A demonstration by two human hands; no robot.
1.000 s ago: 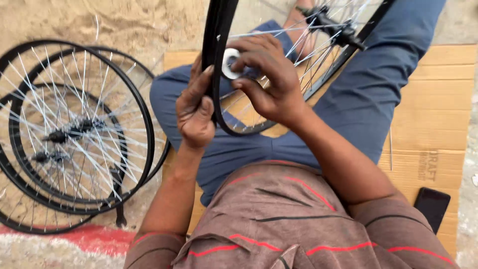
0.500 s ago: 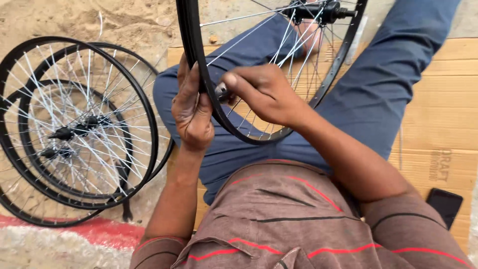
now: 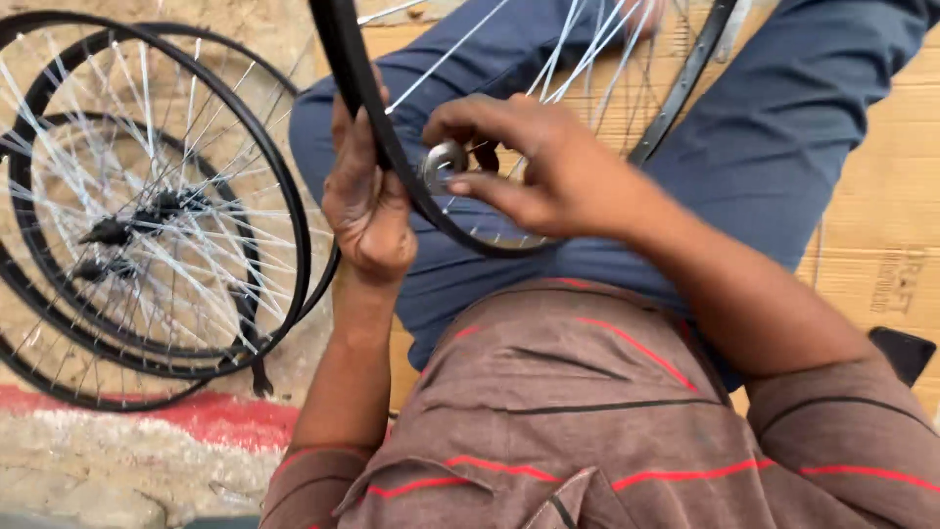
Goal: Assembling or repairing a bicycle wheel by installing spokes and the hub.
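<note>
A black bicycle wheel rim [image 3: 364,93] with silver spokes stands upright over my lap. My left hand [image 3: 367,201] grips the rim from the left side, fingers wrapped on its outer edge. My right hand [image 3: 534,167] reaches inside the rim and pinches a small round silver spoke tool [image 3: 444,163] against the rim's inner edge near the spoke ends. My blue trousers lie behind the wheel.
Several spoked black wheels [image 3: 157,211] lie stacked on the sandy ground at left. Flattened brown cardboard [image 3: 881,196] covers the ground beneath me at right. A dark phone [image 3: 903,351] lies on it by my right elbow. A red painted strip [image 3: 147,416] runs along the lower left.
The camera has tilted down and closer, so the hub has left the top of the view. The wheel has turned slightly; both hands stay on the rim with the tool.
</note>
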